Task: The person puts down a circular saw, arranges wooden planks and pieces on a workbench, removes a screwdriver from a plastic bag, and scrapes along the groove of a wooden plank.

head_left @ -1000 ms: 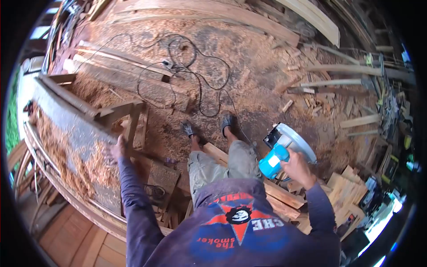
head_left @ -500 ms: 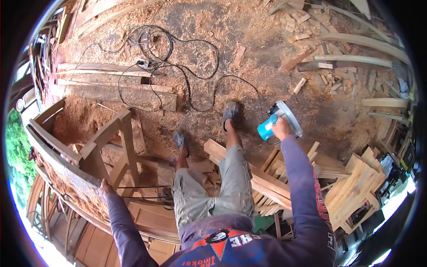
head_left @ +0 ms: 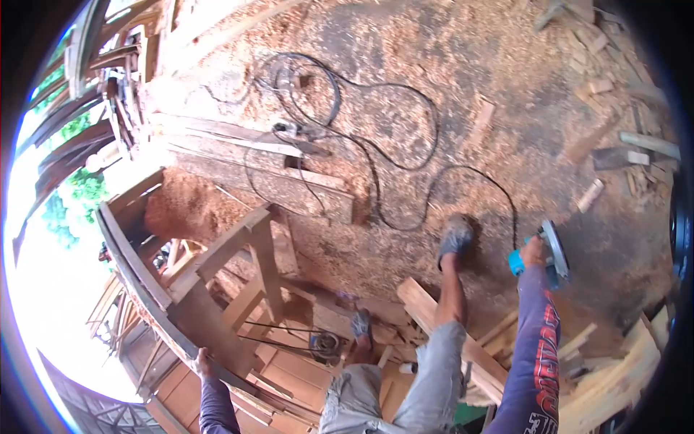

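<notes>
A teal power saw (head_left: 555, 249) with a pale round guard hangs low over the floor at the right, with my right hand (head_left: 533, 252) wrapped round its handle. At the lower left, my left hand (head_left: 203, 362) rests on the edge of a wooden workbench (head_left: 163, 318); its fingers are too small to make out clearly. A black cord (head_left: 434, 123) runs from near the saw across the floor into loose coils.
Shavings cover much of the floor (head_left: 347, 260). Boards (head_left: 260, 177) lie beyond the bench frame, long planks (head_left: 473, 354) beside my right leg, offcuts (head_left: 591, 195) at the right. A belt-driven motor (head_left: 325, 343) sits below the bench.
The view has swung, and the bench top is now seen edge-on. My right arm has stretched farther from my body with the saw. My feet have moved farther apart. My left hand stays at the bench edge.
</notes>
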`<state>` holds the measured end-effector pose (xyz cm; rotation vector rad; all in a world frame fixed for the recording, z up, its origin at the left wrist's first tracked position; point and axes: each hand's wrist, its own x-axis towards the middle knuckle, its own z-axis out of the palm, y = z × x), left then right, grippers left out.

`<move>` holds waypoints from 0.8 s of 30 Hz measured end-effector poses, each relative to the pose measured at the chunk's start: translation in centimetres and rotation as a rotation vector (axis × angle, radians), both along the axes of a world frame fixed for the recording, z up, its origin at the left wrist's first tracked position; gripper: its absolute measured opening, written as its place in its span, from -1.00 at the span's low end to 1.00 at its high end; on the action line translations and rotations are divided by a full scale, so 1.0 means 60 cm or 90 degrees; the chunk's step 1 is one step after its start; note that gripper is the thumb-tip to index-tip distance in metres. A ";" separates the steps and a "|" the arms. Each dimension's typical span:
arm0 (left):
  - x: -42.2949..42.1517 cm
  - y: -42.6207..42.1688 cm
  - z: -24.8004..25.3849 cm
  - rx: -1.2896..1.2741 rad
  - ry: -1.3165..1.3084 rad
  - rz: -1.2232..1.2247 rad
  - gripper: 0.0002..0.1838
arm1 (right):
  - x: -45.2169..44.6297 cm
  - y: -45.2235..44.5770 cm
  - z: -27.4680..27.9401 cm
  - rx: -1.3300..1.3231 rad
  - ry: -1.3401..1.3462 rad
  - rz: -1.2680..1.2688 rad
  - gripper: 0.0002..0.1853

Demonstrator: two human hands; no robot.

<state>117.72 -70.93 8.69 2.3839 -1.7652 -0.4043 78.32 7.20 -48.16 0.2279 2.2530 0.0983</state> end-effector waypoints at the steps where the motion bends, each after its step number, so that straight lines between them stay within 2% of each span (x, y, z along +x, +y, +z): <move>1: -0.033 0.031 -0.010 -0.041 0.068 -0.099 -0.60 | 0.001 -0.019 -0.008 -0.018 -0.010 0.035 -0.85; 2: -0.067 0.048 -0.017 -0.088 0.135 -0.205 -0.48 | 0.020 -0.038 -0.038 -0.019 0.042 0.008 -0.87; 3: -0.084 0.048 -0.013 -0.051 0.087 -0.134 -0.26 | 0.026 -0.055 -0.043 -0.060 0.013 0.025 -0.85; 4: -0.080 0.045 -0.006 -0.060 0.049 -0.105 -0.20 | 0.121 -0.017 -0.181 -0.082 0.058 -0.042 -0.74; 5: -0.068 0.039 0.002 -0.067 0.013 -0.075 -0.13 | 0.131 -0.032 -0.225 -0.030 -0.052 0.041 -0.60; 6: -0.036 0.023 0.000 -0.113 -0.016 -0.091 -0.23 | 0.126 -0.068 -0.234 -0.029 -0.063 0.055 -0.59; 8: -0.017 0.014 -0.004 -0.102 0.014 -0.013 -0.19 | 0.100 -0.120 -0.250 -0.012 -0.054 0.072 -0.56; 12: -0.113 0.074 -0.013 -0.102 0.053 -0.071 -0.14 | 0.092 -0.175 -0.266 0.023 -0.041 0.123 -0.51; 13: -0.155 0.091 -0.011 -0.118 -0.047 -0.078 -0.09 | 0.105 -0.191 -0.274 0.021 -0.027 0.145 -0.50; 14: -0.139 0.090 -0.005 -0.120 -0.094 -0.076 -0.06 | 0.106 -0.211 -0.274 0.010 0.021 0.174 -0.49; 15: -0.122 0.090 0.000 -0.121 -0.140 -0.072 -0.03 | 0.079 -0.232 -0.207 0.036 -0.023 0.286 -0.46; 16: -0.070 0.056 0.003 -0.109 -0.135 -0.102 0.03 | 0.060 -0.255 -0.124 -0.015 0.036 0.300 -0.44; 18: -0.002 0.010 -0.006 -0.094 -0.111 -0.121 0.11 | 0.107 -0.248 -0.073 -0.144 0.184 0.432 -0.41; 20: 0.032 -0.004 -0.013 -0.145 -0.301 -0.157 0.13 | 0.119 -0.271 0.053 -0.227 0.007 0.383 -0.37; 21: 0.049 0.001 -0.020 -0.136 -0.281 -0.138 0.13 | 0.154 -0.266 0.085 -0.235 -0.006 0.387 -0.36; 22: 0.043 0.010 -0.034 -0.211 -0.336 -0.190 0.09 | 0.173 -0.265 0.136 -0.245 -0.035 0.376 -0.42; 24: 0.004 0.027 -0.039 -0.236 -0.363 -0.207 0.05 | 0.210 -0.267 0.241 -0.219 -0.081 0.373 -0.52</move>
